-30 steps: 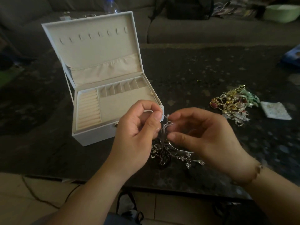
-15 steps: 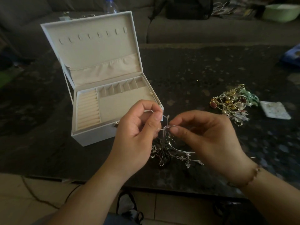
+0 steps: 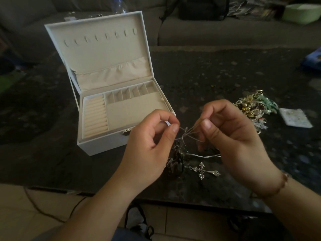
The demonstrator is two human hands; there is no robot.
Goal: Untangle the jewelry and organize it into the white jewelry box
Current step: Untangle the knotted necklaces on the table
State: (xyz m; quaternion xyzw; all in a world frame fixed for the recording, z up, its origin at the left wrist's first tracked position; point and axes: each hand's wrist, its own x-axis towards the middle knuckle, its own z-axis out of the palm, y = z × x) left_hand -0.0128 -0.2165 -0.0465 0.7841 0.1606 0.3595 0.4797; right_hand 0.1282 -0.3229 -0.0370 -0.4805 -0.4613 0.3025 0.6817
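Two hands work above the near edge of the dark table [image 3: 208, 70]. The left hand [image 3: 147, 145] pinches a thin silver chain [image 3: 186, 133] between thumb and forefinger; the right hand [image 3: 232, 138] pinches the same chain from the other side — the strands cross in one knot between them. Under the hands hangs one silver cross pendant [image 3: 202, 170], beside a dark tangle [image 3: 177, 164] on the table. One white jewelry box [image 3: 111, 94] stands open toward the left edge, with eight hooks in its lid. One mixed jewelry pile [image 3: 251, 108] lies toward the right edge — one small white packet [image 3: 295, 117] is just beside it.
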